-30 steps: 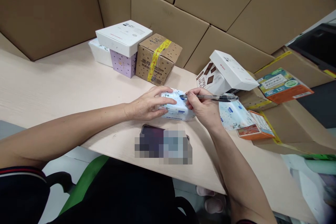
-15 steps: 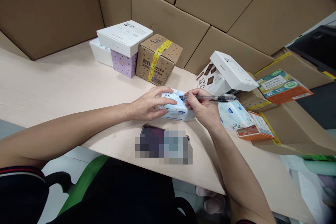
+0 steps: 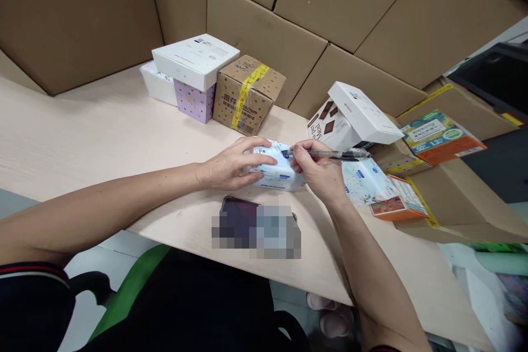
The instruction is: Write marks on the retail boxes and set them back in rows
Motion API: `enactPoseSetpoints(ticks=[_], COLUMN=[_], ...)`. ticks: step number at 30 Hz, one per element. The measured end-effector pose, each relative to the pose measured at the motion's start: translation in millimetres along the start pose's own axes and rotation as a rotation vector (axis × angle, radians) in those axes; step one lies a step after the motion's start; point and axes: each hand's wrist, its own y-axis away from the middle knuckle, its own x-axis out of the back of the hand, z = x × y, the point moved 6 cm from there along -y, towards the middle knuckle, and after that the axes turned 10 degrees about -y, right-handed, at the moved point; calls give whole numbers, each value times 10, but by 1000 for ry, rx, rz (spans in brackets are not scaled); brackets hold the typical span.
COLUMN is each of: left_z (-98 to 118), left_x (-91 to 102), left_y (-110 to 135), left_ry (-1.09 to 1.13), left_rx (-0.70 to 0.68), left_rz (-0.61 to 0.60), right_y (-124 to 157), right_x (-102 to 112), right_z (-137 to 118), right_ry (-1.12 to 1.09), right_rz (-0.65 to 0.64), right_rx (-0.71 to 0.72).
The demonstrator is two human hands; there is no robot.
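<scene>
A soft pack of tissues [image 3: 284, 179], pale blue and white with a leafy print, lies on the table in front of me. My left hand [image 3: 231, 165] rests on its left end, fingers spread over the top. In my right hand [image 3: 319, 168] a dark pen with a clear barrel [image 3: 325, 153] is pinched between thumb and fingers. Its tip points left and touches or nearly touches the top of the pack. Any mark under the tip is too small to make out. On the near side of the pack lies a dark phone [image 3: 239, 223], partly blurred out.
A white box [image 3: 193, 60] sits on a purple box [image 3: 196, 102], beside a taped brown carton [image 3: 247, 96]. To the right are another white box [image 3: 365, 113], a second tissue pack [image 3: 367, 181], an orange-and-green box [image 3: 443, 135] and an open carton [image 3: 466, 198]. Large cartons [image 3: 264, 27] wall the back.
</scene>
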Motion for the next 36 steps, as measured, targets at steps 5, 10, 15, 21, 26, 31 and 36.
enactPoseSetpoints(ticks=[5, 10, 15, 21, 26, 31, 36], left_z=[-6, -10, -3, -9, -25, -137, -225], left_x=[9, 0, 6, 12, 5, 8, 13], left_y=[5, 3, 0, -6, -6, 5, 0], left_ry=[8, 4, -3, 4, 11, -11, -28], left_rx=[14, 18, 2, 18, 10, 35, 68], left_rz=[-8, -12, -10, -17, -19, 1, -6], right_y=[2, 6, 11, 2, 27, 174, 368], right_x=[-5, 0, 4, 82, 472, 772, 627], right_z=[-14, -14, -10, -13, -28, 234, 543], right_ry=[32, 24, 41, -144, -35, 671, 1090], right_rz=[10, 12, 22, 98, 267, 140, -184], right_rx=[-1, -9, 4, -23, 128, 150, 25])
